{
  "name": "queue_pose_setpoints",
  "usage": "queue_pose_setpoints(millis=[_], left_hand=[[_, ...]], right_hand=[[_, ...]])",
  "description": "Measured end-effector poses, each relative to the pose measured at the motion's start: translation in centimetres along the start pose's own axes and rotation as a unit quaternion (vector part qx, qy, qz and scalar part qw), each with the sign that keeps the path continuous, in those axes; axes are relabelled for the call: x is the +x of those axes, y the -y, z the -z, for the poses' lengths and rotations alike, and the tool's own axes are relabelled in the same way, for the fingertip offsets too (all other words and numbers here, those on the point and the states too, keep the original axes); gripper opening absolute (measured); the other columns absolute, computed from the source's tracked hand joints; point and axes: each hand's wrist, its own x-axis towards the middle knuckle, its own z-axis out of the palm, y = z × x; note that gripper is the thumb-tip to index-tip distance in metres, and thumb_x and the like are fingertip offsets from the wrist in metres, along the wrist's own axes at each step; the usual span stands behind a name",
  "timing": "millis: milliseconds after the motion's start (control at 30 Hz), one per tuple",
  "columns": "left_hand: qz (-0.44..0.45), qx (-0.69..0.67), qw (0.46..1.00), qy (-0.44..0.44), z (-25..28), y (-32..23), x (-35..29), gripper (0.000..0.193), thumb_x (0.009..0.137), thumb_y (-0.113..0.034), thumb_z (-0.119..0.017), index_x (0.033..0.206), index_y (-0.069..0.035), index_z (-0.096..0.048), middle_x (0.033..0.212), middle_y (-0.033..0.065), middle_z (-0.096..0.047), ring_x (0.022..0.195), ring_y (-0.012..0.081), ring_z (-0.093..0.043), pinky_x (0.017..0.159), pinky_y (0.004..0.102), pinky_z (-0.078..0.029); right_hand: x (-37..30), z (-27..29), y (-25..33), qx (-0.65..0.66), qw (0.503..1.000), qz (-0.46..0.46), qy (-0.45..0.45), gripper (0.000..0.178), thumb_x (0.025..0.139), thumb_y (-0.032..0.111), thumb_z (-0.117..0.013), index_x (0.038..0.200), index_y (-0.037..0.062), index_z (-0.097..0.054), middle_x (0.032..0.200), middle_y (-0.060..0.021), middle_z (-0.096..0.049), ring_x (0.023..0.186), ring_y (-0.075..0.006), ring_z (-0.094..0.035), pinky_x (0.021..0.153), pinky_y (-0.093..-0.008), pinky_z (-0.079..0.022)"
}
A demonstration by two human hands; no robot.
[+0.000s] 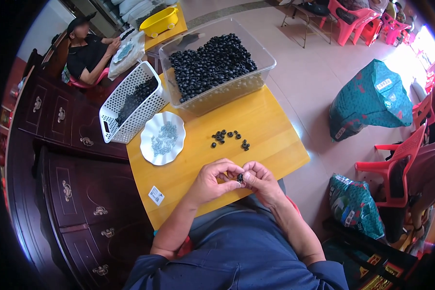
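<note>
My left hand point(216, 180) and my right hand point(260, 180) meet above the table's near edge, fingertips pinched together. Between them is a small round black part point(240, 178), partly covered by the fingers; both hands grip it. Beyond the hands, several loose black parts point(221, 136) lie on the yellow wooden table point(270, 145). To the left, a white wavy-rimmed plate point(147, 151) holds a heap of small clear, pale-blue pieces point(165, 138). At the table's far side a clear plastic bin point(227, 87) is filled with round black parts point(212, 63).
A white perforated basket point(147, 107) with black pieces leans beside the bin. A small paper label point(155, 195) lies at the table's left edge. Dark drawers point(72, 183) stand close on the left, where another person sits farther back. Teal bags point(367, 101) and red chairs point(396, 164) are at right.
</note>
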Motion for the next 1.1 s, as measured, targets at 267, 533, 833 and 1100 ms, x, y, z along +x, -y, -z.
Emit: queue_pose_setpoints(millis=[267,533,833,1100], left_hand=[[-0.002,-0.008,1.000,0.009,0.5,-0.4,-0.2,0.022,0.087,0.001,-0.077,0.108,-0.004,-0.074,0.102,0.0024,-0.068,0.091,0.0111,-0.067,0.076,0.0238,-0.052],[-0.006,0.018,1.000,-0.022,-0.4,1.0,-0.9,0.023,0.085,-0.003,-0.080,0.106,-0.004,-0.073,0.101,0.0021,-0.066,0.092,0.0111,-0.066,0.078,0.0265,-0.055],[-0.076,0.063,0.992,-0.082,-0.5,0.5,-1.2,0.026,0.082,-0.013,-0.083,0.106,-0.006,-0.077,0.094,0.0046,-0.068,0.083,0.0166,-0.068,0.075,0.0287,-0.055],[-0.178,0.057,0.978,-0.089,0.7,0.3,-1.6,0.020,0.081,-0.006,-0.082,0.100,-0.004,-0.076,0.091,0.0063,-0.070,0.080,0.0159,-0.069,0.072,0.0281,-0.055]], right_hand=[[0.2,-1.0,0.3,-0.020,0.999,-0.009,-0.024,0.019,0.097,0.020,-0.075,0.104,0.0094,-0.061,0.085,0.0022,-0.065,0.077,-0.0073,-0.059,0.071,-0.0227,-0.047],[0.0,-1.0,-0.4,0.001,0.997,-0.037,-0.070,0.014,0.098,0.015,-0.072,0.102,0.0089,-0.060,0.084,0.0021,-0.064,0.077,-0.0077,-0.061,0.075,-0.0251,-0.051],[0.7,-0.8,-0.1,0.013,0.999,-0.024,-0.024,0.017,0.096,0.009,-0.074,0.105,0.0106,-0.059,0.085,0.0012,-0.064,0.079,-0.0111,-0.063,0.077,-0.0277,-0.053],[1.1,-1.7,-0.2,0.026,0.999,-0.036,0.019,0.020,0.096,0.009,-0.075,0.107,0.0111,-0.059,0.089,-0.0004,-0.066,0.084,-0.0130,-0.064,0.079,-0.0287,-0.052]])
